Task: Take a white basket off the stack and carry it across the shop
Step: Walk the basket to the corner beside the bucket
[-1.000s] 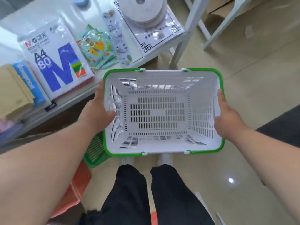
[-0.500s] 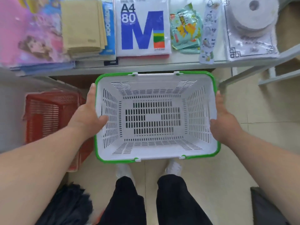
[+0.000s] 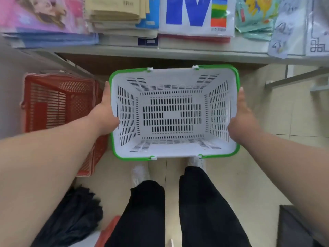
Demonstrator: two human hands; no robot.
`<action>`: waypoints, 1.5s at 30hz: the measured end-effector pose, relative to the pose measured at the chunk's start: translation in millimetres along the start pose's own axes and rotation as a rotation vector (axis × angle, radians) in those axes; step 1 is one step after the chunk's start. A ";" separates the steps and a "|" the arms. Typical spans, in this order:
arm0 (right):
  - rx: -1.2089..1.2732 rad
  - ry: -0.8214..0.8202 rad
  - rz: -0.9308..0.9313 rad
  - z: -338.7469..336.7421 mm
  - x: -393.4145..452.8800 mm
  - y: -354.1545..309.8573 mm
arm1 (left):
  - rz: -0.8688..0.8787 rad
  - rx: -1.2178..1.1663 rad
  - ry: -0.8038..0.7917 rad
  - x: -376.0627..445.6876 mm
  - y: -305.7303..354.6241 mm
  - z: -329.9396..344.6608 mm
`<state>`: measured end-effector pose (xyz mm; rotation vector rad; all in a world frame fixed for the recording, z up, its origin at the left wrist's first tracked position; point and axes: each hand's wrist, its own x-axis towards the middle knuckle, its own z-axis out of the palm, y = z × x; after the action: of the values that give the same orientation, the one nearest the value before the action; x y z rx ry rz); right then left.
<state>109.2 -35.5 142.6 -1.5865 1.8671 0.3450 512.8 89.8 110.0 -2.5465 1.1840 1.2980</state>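
I hold a white slotted basket (image 3: 173, 148) with a green rim level in front of me, above my feet. Nothing lies inside it. My left hand (image 3: 106, 113) grips its left side, thumb over the rim. The right side is clasped by my right hand (image 3: 243, 120) in the same way. The basket hangs just in front of a shelf edge (image 3: 160, 51).
A stack of red baskets (image 3: 57, 107) stands on the floor to the left. The shelf ahead carries paper packs (image 3: 194, 15), envelopes (image 3: 115, 16) and picture books (image 3: 41, 16). A black bundle (image 3: 71, 218) lies bottom left, a dark object (image 3: 299, 227) bottom right.
I have turned left with the basket: the shelf now lies straight ahead and closer, and the red basket stack has come into view beside my left hand. My grip is unchanged.
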 end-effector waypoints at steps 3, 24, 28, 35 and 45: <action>-0.062 -0.044 -0.029 18.9 28.4 1.6 | 0.034 0.081 -0.077 41.6 -13.3 24.6; -0.047 -0.061 0.085 93.9 113.3 35.8 | -0.038 -0.109 0.088 81.5 -19.7 108.9; -0.044 0.004 -0.003 93.2 102.4 32.9 | 0.007 -0.096 0.086 69.1 -29.5 105.7; -0.105 -0.017 -0.064 46.5 39.6 13.6 | -0.069 -0.178 0.046 -9.9 -40.7 65.7; -0.165 -0.020 -0.261 -57.4 -81.8 -58.7 | -0.163 -0.264 0.002 -179.2 -52.7 -59.0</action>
<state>151.6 -19.1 249.3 -1.9048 1.6255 0.4048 523.0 214.9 260.3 -2.7531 0.8311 1.4993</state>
